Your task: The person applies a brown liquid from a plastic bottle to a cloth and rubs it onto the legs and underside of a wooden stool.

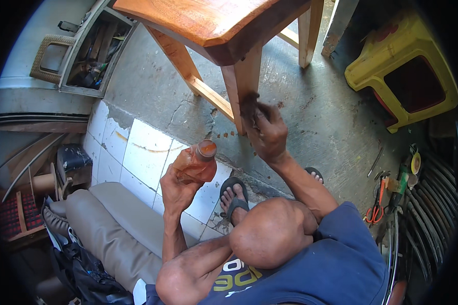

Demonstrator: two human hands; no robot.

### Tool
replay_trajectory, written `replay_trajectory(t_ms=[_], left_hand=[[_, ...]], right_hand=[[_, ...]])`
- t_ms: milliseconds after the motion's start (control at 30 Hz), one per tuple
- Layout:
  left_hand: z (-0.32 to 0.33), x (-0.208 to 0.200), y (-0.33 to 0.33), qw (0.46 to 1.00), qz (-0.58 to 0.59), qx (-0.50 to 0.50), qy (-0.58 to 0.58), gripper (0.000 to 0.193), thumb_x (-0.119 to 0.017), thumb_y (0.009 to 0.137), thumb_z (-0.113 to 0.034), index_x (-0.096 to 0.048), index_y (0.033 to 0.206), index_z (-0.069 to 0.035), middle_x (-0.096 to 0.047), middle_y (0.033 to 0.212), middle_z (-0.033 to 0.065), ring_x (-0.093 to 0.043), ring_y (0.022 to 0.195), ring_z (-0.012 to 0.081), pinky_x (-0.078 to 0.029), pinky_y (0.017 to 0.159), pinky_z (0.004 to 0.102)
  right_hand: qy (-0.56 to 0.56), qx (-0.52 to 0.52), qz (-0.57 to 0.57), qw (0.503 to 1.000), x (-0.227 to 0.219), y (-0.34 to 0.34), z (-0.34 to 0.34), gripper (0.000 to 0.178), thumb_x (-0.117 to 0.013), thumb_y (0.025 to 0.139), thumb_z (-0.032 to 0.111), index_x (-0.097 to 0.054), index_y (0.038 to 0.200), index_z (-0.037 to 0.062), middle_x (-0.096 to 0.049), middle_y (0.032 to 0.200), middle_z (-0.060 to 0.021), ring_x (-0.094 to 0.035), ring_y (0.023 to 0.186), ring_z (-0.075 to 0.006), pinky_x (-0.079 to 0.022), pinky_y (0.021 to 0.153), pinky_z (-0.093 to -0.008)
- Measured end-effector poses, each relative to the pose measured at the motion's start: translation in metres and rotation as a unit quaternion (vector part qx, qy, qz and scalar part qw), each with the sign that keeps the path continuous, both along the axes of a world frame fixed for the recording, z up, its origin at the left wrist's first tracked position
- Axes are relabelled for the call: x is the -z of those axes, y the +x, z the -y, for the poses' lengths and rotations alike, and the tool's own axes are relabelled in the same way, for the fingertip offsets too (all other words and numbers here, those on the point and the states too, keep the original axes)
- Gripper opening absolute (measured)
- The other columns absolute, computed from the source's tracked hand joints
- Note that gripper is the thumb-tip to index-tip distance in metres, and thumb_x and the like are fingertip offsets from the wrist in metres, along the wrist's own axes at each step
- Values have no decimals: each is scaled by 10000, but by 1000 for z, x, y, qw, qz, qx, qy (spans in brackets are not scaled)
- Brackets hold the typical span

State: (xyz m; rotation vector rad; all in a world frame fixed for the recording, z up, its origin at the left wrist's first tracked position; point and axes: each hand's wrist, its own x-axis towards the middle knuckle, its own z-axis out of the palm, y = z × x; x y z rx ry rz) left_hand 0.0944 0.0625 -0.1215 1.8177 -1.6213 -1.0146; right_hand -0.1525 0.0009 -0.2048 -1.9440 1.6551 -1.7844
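Bottle (pixel 197 165) in left grip (pixel 179 185), wad (pixel 249 103) between right grip (pixel 269 134) and wooden leg (pixel 234 86).

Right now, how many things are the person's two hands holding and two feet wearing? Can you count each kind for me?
Reddish-orange, see-through bottle, in the left hand: 1
Dark, soft-looking wad, in the right hand: 1
Black, strapped flip-flops: 2
Total: 4

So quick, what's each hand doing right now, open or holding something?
Left hand: closed around a reddish-brown translucent plastic bottle.
Right hand: closed on a dark wad, seemingly cloth, at a light-brown wooden furniture leg.
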Motion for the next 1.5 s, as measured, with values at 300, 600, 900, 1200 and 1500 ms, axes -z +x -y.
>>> replay_trajectory(t_ms=[300,600,900,1200,1500], left_hand=[[-2,6,-11,1000,-5,16,19,598,-840,667,13,-643,1231,27,-727,1099,105,-693,1000,192,-538,937,327],[-2,6,7,999,23,14,26,583,-846,654,33,-648,1202,18,-715,1122,110,-684,1024,192,-546,941,336],[-5,-8,-13,1000,5,5,2,545,-861,665,-18,-659,1169,27,-741,1057,103,-694,936,153,-554,848,305],[-7,6,5,999,6,22,23,644,-872,675,-27,-623,1267,22,-735,1102,118,-701,982,174,-550,891,309],[-1,9,4,995,50,-5,89,608,-897,673,-66,-649,1221,17,-738,1073,107,-698,965,167,-550,878,313]], right_hand=[[399,-5,142,906,175,43,-21,292,-658,884,283,-736,1014,33,-674,972,-246,-672,895,-420,-536,791,-487],[494,55,382,779,125,37,13,336,-659,811,337,-742,886,21,-682,784,-226,-684,762,-362,-514,744,-438],[336,-14,61,940,86,-63,-3,204,-647,841,209,-747,927,54,-654,815,-198,-647,791,-374,-522,710,-438],[386,-65,41,919,128,-31,-48,300,-688,752,192,-779,1017,86,-657,836,-209,-651,799,-381,-535,706,-426],[517,-62,529,670,153,-7,-17,139,-668,888,155,-713,922,28,-685,806,-19,-644,670,-118,-527,605,-277]])
